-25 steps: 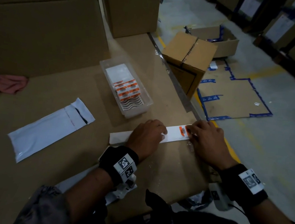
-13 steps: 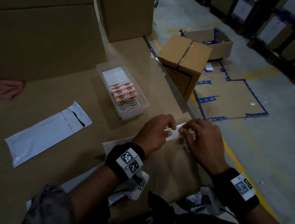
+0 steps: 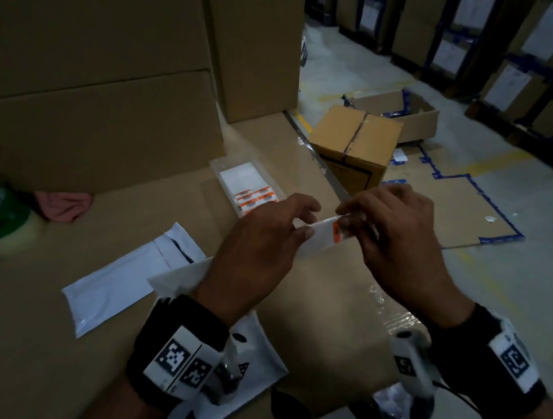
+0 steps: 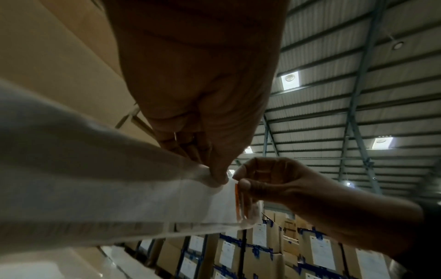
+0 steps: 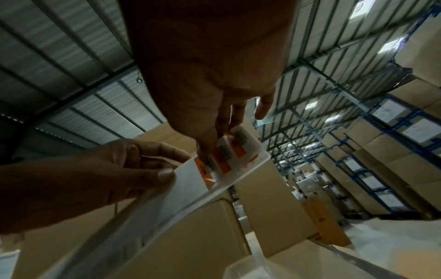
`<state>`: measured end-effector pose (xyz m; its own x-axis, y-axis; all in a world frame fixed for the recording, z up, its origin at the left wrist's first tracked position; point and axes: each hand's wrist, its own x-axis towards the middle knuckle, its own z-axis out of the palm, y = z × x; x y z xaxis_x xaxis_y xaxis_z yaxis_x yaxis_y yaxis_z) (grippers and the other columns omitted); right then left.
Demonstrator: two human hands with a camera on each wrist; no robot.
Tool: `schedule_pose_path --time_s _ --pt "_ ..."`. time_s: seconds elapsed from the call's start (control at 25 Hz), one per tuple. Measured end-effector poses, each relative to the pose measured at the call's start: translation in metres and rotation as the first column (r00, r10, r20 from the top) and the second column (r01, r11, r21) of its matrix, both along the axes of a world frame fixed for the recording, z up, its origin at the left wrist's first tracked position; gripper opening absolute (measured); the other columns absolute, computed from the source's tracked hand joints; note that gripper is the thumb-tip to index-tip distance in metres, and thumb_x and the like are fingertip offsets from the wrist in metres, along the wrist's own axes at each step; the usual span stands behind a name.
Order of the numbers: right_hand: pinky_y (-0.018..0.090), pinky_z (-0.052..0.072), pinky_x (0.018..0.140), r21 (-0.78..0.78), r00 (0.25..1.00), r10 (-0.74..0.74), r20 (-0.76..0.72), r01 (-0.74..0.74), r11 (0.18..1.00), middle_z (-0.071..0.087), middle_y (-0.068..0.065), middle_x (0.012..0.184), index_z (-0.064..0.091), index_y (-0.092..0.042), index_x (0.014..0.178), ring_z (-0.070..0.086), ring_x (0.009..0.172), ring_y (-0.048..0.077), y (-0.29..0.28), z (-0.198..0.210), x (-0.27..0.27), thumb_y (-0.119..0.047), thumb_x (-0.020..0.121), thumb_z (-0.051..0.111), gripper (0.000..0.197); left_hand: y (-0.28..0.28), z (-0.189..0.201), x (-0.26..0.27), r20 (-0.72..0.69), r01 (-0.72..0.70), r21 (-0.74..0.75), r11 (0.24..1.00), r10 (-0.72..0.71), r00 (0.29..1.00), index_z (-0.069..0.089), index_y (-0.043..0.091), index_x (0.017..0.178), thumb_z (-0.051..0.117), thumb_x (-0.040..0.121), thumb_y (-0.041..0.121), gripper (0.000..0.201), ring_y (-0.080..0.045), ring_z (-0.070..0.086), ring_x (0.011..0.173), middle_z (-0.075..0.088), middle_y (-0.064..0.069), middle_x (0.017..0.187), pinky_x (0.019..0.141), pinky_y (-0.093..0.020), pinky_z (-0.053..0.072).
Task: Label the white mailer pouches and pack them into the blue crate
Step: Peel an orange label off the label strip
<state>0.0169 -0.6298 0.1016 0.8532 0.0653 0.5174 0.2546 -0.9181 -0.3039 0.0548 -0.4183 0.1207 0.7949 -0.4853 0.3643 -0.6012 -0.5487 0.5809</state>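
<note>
Mailer pouch [image 3: 320,240] pinched between left hand [image 3: 256,252] and right hand [image 3: 398,244] fingers [image 5: 207,149], above counter [image 3: 27,353]; label tray [image 3: 237,180] beyond.

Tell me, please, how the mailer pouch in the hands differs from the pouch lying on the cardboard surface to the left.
The held pouch is lifted off the surface, pinched by the left hand and right hand; the lying pouch rests flat, untouched. The held pouch bears an orange label; the lying pouch shows none. Both are white.
</note>
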Motion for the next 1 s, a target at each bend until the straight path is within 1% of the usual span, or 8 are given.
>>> schedule_pose_path --time_s 0.12,0.28,0.4,0.52,0.64,0.72,0.88,1.0 --pt "0.034 0.03 0.09 0.012 0.997 0.081 -0.01 -0.081 0.997 0.066 -0.01 0.105 0.067 -0.029 0.107 0.054 0.109 0.017 0.027 0.022 0.002 -0.021 0.092 0.07 0.017 0.028 0.013 -0.009 0.193 -0.039 0.098 0.994 0.019 0.981 0.068 0.02 0.121 0.062 0.099 0.025 0.024 -0.015 0.065 0.096 0.072 0.002 0.108 0.082 -0.034 0.052" --pt "0.038 0.056 0.075 0.235 0.962 0.267 -0.063 -0.246 0.941 0.065 -0.015 0.101 0.066 -0.029 0.105 0.062 0.089 0.004 0.064 0.047 0.006 -0.024 0.096 0.062 0.01 0.07 0.032 -0.019 0.421 -0.184 0.26 0.948 0.06 0.905 0.071 0.02 0.111 0.059 0.098 0.028 0.019 -0.026 0.066 0.088 0.074 -0.003 0.101 0.074 -0.042 0.052" --pt "0.039 0.058 0.072 0.377 0.915 0.369 -0.166 -0.286 0.881 0.067 -0.015 0.098 0.068 -0.03 0.101 0.065 0.087 0.005 0.1 0.054 0.008 -0.02 0.098 0.067 0.01 0.112 0.038 -0.029 0.306 -0.191 0.226 0.955 0.117 0.945 0.071 0.027 0.11 0.057 0.099 0.036 0.021 -0.018 0.066 0.087 0.073 0.004 0.101 0.073 -0.037 0.052" --pt "0.031 0.056 0.081 0.329 0.891 0.423 -0.164 -0.355 0.875 0.064 -0.016 0.106 0.067 -0.03 0.11 0.061 0.096 0.002 0.146 0.045 0.006 -0.025 0.096 0.066 0.016 0.156 0.034 -0.047 0.093 -0.25 0.118 0.961 0.24 0.966 0.074 0.03 0.109 0.061 0.098 0.035 0.019 -0.008 0.064 0.083 0.072 0.011 0.099 0.072 -0.038 0.054" --pt "0.036 0.046 0.088 0.119 0.929 0.368 0.051 -0.371 0.921 0.063 -0.001 0.118 0.068 -0.02 0.114 0.057 0.107 0.019 0.191 0.027 -0.004 -0.022 0.093 0.068 0.022 0.194 0.024 -0.069 -0.058 -0.371 -0.031 0.928 0.369 0.928 0.077 0.029 0.105 0.066 0.097 0.028 0.013 -0.004 0.066 0.085 0.073 0.014 0.097 0.076 -0.039 0.055" --pt "0.043 0.045 0.085 0.062 0.931 0.322 0.174 -0.337 0.94 0.066 0.004 0.115 0.072 -0.016 0.105 0.059 0.103 0.028 0.222 0.015 -0.016 -0.022 0.095 0.07 0.012 0.214 0.017 -0.085 -0.13 -0.462 -0.12 0.879 0.448 0.885 0.076 0.032 0.097 0.068 0.096 0.025 0.011 0.001 0.067 0.085 0.073 0.02 0.094 0.077 -0.029 0.055" --pt "0.044 0.046 0.079 0.108 0.915 0.363 0.177 -0.384 0.917 0.071 0.003 0.112 0.078 -0.018 0.102 0.062 0.099 0.026 0.28 -0.006 -0.039 -0.029 0.098 0.069 0.015 0.253 0.007 -0.116 -0.201 -0.551 -0.143 0.822 0.521 0.829 0.074 0.036 0.091 0.068 0.096 0.022 0.015 0.005 0.067 0.081 0.07 0.028 0.087 0.068 -0.014 0.05" --pt "0.04 0.043 0.079 0.107 0.902 0.399 0.163 -0.419 0.902 0.072 0.001 0.112 0.078 -0.019 0.103 0.062 0.099 0.023 0.311 -0.01 -0.048 -0.03 0.096 0.071 0.015 0.277 0.003 -0.135 -0.255 -0.591 -0.181 0.786 0.542 0.801 0.075 0.032 0.095 0.067 0.097 0.024 0.011 0.002 0.069 0.083 0.073 0.022 0.087 0.071 -0.021 0.054"
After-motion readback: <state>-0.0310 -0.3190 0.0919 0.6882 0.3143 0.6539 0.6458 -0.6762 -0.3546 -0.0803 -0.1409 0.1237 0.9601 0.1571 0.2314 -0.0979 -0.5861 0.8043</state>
